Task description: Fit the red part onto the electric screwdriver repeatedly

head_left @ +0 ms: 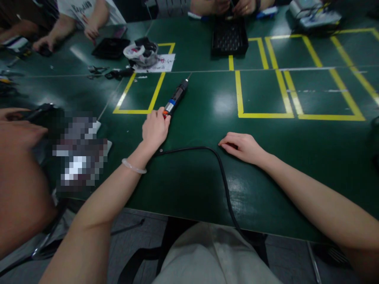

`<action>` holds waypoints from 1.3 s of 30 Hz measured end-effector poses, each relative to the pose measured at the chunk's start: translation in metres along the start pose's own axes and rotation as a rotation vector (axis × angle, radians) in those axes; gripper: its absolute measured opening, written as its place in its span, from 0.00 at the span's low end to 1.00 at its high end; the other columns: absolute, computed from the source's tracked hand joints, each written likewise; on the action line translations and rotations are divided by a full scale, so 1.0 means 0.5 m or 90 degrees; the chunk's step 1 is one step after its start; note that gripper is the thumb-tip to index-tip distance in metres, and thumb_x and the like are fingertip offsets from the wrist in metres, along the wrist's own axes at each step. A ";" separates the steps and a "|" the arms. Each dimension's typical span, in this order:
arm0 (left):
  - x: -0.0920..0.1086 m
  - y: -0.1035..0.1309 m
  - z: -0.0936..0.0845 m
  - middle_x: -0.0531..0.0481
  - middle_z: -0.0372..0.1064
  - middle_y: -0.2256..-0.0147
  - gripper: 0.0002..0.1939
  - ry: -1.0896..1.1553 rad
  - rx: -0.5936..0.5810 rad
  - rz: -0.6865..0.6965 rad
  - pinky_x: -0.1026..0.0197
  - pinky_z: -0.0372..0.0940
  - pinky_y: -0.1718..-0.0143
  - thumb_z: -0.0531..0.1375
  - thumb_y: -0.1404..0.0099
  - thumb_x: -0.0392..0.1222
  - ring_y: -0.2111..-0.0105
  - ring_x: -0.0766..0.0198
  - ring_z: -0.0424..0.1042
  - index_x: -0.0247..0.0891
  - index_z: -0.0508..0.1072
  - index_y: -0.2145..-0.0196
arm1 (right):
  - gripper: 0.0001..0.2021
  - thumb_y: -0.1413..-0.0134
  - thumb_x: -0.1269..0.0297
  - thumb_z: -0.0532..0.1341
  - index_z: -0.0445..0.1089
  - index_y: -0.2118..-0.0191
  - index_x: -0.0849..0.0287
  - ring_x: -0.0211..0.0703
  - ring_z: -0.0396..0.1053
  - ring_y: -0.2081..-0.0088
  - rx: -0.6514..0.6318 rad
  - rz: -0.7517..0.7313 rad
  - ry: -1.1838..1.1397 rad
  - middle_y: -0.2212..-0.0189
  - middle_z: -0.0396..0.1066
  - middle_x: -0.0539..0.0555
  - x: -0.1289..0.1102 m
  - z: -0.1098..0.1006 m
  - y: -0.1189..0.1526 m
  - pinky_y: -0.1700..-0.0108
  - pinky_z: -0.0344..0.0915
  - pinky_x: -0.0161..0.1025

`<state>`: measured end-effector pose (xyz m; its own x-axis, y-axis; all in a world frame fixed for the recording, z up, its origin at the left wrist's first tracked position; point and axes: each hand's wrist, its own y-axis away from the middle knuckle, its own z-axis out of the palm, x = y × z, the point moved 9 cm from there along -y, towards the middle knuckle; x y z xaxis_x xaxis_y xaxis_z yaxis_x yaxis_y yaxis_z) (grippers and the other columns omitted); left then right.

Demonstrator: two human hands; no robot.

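Observation:
My left hand (156,128) is wrapped round the rear of an electric screwdriver (176,96), which lies slanted on the green table. Its body is black with a blue and silver band and some orange near my fingers, and its thin bit points away to the upper right. A black cable (220,163) comes out from near my left wrist, bends across the table and drops over the front edge. My right hand (241,146) rests on the table right of the cable, fingers curled together, with nothing visible in them.
Yellow tape outlines (265,115) mark the table (189,185). Across it are a black tray (229,37), a roll-like bundle (140,51) on a paper, and co-workers' hands. At left, a person's arm (20,177) reaches in beside a blurred-out patch (84,154).

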<state>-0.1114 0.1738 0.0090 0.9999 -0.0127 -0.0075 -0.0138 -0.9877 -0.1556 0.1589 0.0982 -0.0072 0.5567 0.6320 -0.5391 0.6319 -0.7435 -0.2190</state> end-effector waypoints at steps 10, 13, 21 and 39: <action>0.208 0.113 -0.027 0.37 0.67 0.47 0.25 -0.001 -0.007 0.204 0.53 0.67 0.56 0.54 0.22 0.46 0.52 0.48 0.68 0.34 0.61 0.33 | 0.10 0.32 0.63 0.56 0.74 0.58 0.60 0.41 0.72 0.66 0.052 -0.020 -0.034 0.64 0.76 0.54 -0.008 -0.015 0.003 0.62 0.64 0.36; 0.255 0.141 -0.026 0.37 0.67 0.46 0.27 0.006 -0.014 0.248 0.54 0.67 0.55 0.56 0.23 0.46 0.52 0.49 0.68 0.33 0.60 0.32 | 0.10 0.34 0.63 0.58 0.71 0.51 0.60 0.38 0.69 0.71 0.076 -0.007 -0.063 0.68 0.73 0.51 -0.011 -0.019 0.005 0.66 0.63 0.35; 0.327 0.191 -0.022 0.36 0.65 0.44 0.29 0.018 -0.035 0.334 0.53 0.66 0.53 0.56 0.23 0.48 0.50 0.50 0.67 0.31 0.57 0.31 | 0.12 0.37 0.64 0.62 0.70 0.49 0.56 0.36 0.66 0.74 0.075 -0.008 -0.118 0.71 0.70 0.48 -0.036 -0.015 0.005 0.69 0.61 0.33; 0.317 0.186 -0.020 0.34 0.65 0.43 0.39 0.136 -0.054 0.372 0.52 0.66 0.51 0.65 0.30 0.54 0.48 0.47 0.67 0.30 0.56 0.33 | 0.03 0.35 0.64 0.59 0.69 0.60 0.57 0.36 0.68 0.74 0.059 -0.105 -0.023 0.74 0.72 0.48 -0.061 -0.015 0.019 0.68 0.62 0.34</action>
<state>0.0458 0.0785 0.0033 0.8063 -0.5766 0.1317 -0.5669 -0.8169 -0.1059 0.1522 0.0736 0.0133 0.4282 0.7402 -0.5184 0.6598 -0.6481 -0.3804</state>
